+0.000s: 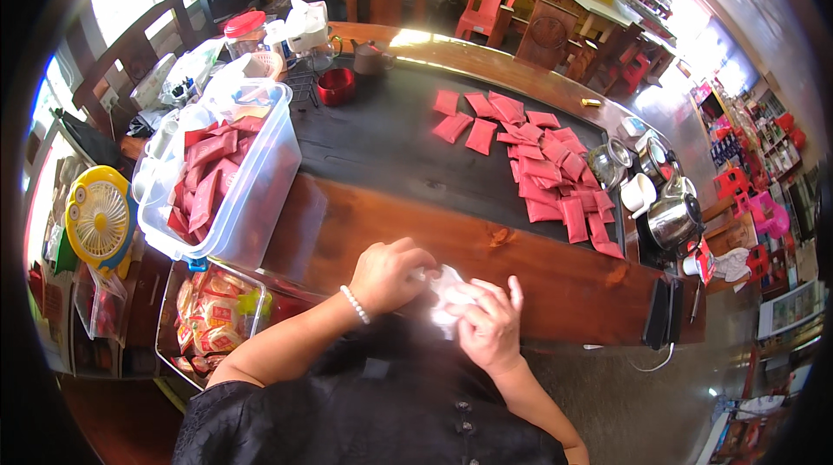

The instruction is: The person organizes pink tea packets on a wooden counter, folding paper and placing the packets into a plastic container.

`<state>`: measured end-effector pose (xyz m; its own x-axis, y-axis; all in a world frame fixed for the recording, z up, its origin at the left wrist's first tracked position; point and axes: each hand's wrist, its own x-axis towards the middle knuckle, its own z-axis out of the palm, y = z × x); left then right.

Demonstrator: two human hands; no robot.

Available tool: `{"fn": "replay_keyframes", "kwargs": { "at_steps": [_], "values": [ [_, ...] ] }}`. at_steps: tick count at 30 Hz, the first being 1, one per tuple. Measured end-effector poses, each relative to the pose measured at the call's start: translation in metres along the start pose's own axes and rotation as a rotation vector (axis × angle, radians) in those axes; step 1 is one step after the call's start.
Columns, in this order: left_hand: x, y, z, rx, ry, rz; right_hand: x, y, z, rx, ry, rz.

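Observation:
Close to my body, over the near edge of the wooden table (416,211), both hands hold a crumpled white tissue (448,289). My left hand (388,275), below a white bead bracelet (355,304), pinches its left side. Fingers of my right hand (489,322) are bent around the right side, with one finger raised. Red packets (559,169) lie in a loose heap on the table's dark inset, ahead and to the right. On the left, a clear plastic bin (260,192) holds more red packets (211,169).
An open container of wrapped snacks (218,312) sits below the bin. A red bowl (336,86) and brown teapot (369,56) stand at the back. To the right are a glass jar (610,159), a white pitcher (638,194), a steel kettle (673,218) and a black device (662,312) with a cable.

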<state>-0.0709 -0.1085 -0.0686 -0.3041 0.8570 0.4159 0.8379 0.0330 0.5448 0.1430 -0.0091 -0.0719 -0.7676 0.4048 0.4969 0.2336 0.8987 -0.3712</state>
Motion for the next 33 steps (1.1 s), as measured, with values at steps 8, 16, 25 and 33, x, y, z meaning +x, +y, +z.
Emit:
{"fn": "replay_keyframes", "kwargs": {
  "at_steps": [8,16,25,33],
  "values": [
    [-0.005,-0.005,-0.011,0.028,-0.121,0.062,-0.020,0.059,-0.032,0.006,0.114,0.216],
    [-0.003,0.006,-0.030,-0.287,-0.311,-0.230,-0.024,0.056,-0.026,-0.117,0.153,0.165],
    [0.033,-0.045,-0.133,-1.962,0.504,-0.208,-0.022,0.056,-0.026,-0.084,0.159,0.146],
    [0.060,-0.049,-0.073,-1.281,0.290,-0.708,-0.020,0.055,-0.026,-0.079,0.170,0.145]
  ]
}}
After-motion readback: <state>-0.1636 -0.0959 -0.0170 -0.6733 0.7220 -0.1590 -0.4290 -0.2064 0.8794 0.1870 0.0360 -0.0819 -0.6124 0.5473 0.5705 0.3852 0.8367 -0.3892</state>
